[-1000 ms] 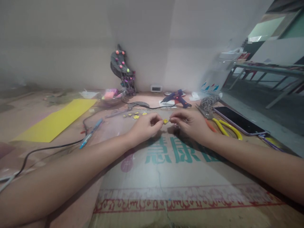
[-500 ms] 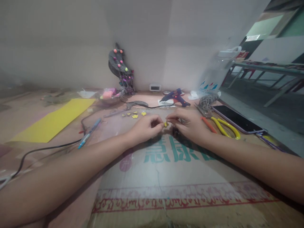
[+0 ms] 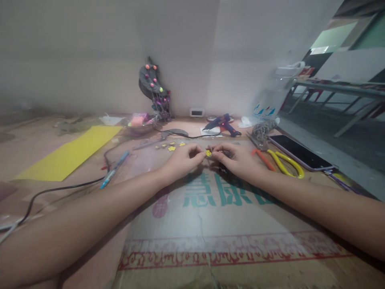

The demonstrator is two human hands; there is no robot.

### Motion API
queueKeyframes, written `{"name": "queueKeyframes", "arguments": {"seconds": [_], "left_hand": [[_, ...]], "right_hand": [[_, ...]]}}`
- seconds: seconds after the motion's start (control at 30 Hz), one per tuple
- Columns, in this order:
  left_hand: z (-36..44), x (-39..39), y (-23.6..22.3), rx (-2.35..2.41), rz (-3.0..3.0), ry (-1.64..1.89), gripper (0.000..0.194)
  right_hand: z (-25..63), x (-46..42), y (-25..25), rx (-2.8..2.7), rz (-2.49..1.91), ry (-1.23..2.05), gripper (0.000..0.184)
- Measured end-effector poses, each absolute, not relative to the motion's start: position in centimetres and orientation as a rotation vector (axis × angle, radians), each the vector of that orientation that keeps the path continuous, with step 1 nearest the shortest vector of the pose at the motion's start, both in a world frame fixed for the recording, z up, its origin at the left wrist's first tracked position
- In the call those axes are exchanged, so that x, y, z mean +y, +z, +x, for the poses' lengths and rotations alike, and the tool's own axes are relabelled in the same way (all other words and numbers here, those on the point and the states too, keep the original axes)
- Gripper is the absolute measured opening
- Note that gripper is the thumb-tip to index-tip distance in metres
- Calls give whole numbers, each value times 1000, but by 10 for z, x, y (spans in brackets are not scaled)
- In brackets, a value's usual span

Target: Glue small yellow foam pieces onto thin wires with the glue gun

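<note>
A small yellow flower [image 3: 208, 153] is pinched between the thumb and fingertips of my left hand [image 3: 187, 159], above the printed cardboard [image 3: 192, 224]. My right hand [image 3: 236, 158] is closed in a pinch right beside the flower, its fingertips at or touching the flower's edge. Something dark and thin shows under the right palm, too blurred to name. Several more yellow flowers [image 3: 171, 148] lie on the cardboard just beyond my left hand.
A blue glue gun [image 3: 222, 123] stands at the back. Yellow-handled scissors [image 3: 285, 163], a phone [image 3: 300, 152] and grey yarn [image 3: 263, 129] lie right. At left are yellow paper [image 3: 72, 154], a blue pen [image 3: 114, 169] and a black cord [image 3: 60, 188]. A decorated grey crescent [image 3: 150, 84] leans on the wall.
The yellow flower has been turned so its face shows more, and it sits slightly higher. My right fingers have shifted and curled lower beside it. The view has tilted slightly.
</note>
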State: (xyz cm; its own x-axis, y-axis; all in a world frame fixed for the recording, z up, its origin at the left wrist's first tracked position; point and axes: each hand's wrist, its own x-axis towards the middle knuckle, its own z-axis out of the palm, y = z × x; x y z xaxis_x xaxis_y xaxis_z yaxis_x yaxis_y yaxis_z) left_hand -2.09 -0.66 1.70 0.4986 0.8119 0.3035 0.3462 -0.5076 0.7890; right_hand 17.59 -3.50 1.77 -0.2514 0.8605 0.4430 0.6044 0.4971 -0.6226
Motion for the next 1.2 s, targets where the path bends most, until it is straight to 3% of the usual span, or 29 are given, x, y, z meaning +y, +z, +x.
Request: {"name": "queueKeyframes", "arguments": {"seconds": [0.33, 0.53, 1.2], "left_hand": [[-19, -9, 19, 956, 2062, 883, 18], [-21, -9, 18, 972, 2104, 880, 19], [-21, -6, 14, 960, 2068, 845, 22]], "right_hand": [[179, -27, 12, -1882, -1227, 615, 24], [176, -25, 13, -1622, -1128, 1021, 23], [178, -28, 14, -1778, -1085, 942, 25]]}}
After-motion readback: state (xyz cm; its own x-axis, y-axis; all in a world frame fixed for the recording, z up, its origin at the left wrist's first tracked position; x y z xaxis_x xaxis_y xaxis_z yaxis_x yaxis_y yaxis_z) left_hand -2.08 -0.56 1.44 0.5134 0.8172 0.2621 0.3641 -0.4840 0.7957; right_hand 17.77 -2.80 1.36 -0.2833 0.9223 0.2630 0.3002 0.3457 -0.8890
